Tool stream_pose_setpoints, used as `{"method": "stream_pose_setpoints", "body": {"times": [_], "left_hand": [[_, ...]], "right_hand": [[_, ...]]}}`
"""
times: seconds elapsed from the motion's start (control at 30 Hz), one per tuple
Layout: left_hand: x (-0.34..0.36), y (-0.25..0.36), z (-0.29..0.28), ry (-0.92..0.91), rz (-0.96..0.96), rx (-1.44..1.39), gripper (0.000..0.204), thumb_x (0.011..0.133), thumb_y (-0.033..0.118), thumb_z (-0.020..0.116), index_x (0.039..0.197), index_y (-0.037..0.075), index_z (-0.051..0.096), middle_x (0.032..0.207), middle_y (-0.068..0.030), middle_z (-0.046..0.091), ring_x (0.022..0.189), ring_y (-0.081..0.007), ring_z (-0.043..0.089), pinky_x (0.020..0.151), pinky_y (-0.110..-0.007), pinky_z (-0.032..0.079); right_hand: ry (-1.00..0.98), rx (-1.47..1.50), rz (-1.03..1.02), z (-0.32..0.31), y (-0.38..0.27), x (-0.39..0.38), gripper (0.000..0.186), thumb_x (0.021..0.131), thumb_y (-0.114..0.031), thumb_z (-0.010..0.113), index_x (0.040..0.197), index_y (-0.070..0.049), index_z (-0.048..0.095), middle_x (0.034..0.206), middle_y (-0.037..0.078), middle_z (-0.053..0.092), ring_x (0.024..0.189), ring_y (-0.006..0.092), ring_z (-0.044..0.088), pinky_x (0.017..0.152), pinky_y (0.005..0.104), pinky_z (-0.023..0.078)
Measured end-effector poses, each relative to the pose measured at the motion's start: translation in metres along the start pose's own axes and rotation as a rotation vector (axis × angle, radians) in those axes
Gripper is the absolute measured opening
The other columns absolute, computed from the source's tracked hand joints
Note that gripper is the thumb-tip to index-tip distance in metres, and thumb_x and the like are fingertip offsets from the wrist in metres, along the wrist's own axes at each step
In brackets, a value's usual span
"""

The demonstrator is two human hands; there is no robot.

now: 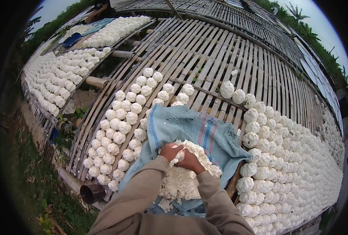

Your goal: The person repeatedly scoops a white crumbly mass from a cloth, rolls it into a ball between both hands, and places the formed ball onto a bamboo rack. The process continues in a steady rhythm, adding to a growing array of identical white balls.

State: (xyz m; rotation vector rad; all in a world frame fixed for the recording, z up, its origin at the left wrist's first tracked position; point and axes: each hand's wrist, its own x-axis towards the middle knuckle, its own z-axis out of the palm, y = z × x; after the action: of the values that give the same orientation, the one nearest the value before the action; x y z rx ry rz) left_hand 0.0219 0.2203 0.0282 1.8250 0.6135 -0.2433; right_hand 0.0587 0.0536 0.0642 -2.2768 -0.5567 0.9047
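Observation:
A heap of white, crumbly, moist-looking material [181, 182] lies on a spread pale blue woven sack [170, 121] with striped, frayed edges. My left hand [168, 152] and my right hand [190, 160] are cupped together at the upper part of the heap, fingers curled and pressed round a white clump [178, 156], much of which they hide. Rows of rough white balls [119, 137] sit on bamboo slats left of the sack, and denser rows [266, 176] fill the slats on the right.
The bamboo slat rack [217, 51] stretches away ahead. Another ball-covered rack [52, 88] stands at left, with a blue basin [71, 40] and another person [97, 13] at the back. A dark metal cylinder [92, 194] sits at the lower left edge, above grassy ground [52, 203].

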Motion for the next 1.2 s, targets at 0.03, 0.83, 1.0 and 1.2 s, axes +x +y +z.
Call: {"method": "stream_pose_setpoints", "body": {"times": [0.03, 0.83, 1.0, 1.2], "left_hand": [[-0.002, 0.003, -0.004, -0.038, 0.008, -0.267, 0.066, 0.088, 0.061, 0.076, 0.117, 0.001, 0.077, 0.107, -0.0140, 0.078, 0.099, -0.0258, 0.072, 0.087, -0.042, 0.055], [-0.089, -0.021, 0.029, -0.371, 0.014, -1.499, 0.087, 0.099, 0.071, 0.049, 0.158, 0.007, 0.043, 0.160, -0.0157, 0.048, 0.147, -0.0348, 0.046, 0.125, -0.050, 0.034], [-0.111, -0.011, 0.026, -0.322, -0.182, -1.474, 0.088, 0.098, 0.074, 0.049, 0.157, 0.008, 0.046, 0.158, -0.0149, 0.051, 0.145, -0.0340, 0.050, 0.123, -0.050, 0.038], [-0.127, -0.013, 0.021, -0.218, -0.124, -1.496, 0.087, 0.097, 0.079, 0.046, 0.151, 0.011, 0.052, 0.150, -0.0131, 0.058, 0.132, -0.0311, 0.059, 0.113, -0.051, 0.046]], "right_hand": [[0.048, 0.127, -0.074, -0.010, -0.012, -0.007, 0.094, 0.072, -0.043, 0.092, 0.144, 0.001, 0.052, 0.132, 0.027, 0.067, 0.122, 0.0430, 0.065, 0.100, 0.0471, 0.054], [0.898, 0.156, -0.392, 0.018, -0.040, -0.079, 0.046, 0.090, -0.032, 0.075, 0.130, -0.009, 0.071, 0.151, 0.026, 0.051, 0.136, 0.0456, 0.051, 0.112, 0.0552, 0.040], [0.703, 0.355, -0.298, 0.023, -0.055, -0.085, 0.047, 0.092, -0.033, 0.072, 0.128, -0.003, 0.069, 0.152, 0.025, 0.051, 0.136, 0.0453, 0.051, 0.113, 0.0554, 0.039], [0.903, 0.086, -0.369, 0.041, -0.050, -0.088, 0.047, 0.100, -0.038, 0.064, 0.130, -0.003, 0.068, 0.146, 0.026, 0.056, 0.130, 0.0432, 0.057, 0.107, 0.0489, 0.046]]}}
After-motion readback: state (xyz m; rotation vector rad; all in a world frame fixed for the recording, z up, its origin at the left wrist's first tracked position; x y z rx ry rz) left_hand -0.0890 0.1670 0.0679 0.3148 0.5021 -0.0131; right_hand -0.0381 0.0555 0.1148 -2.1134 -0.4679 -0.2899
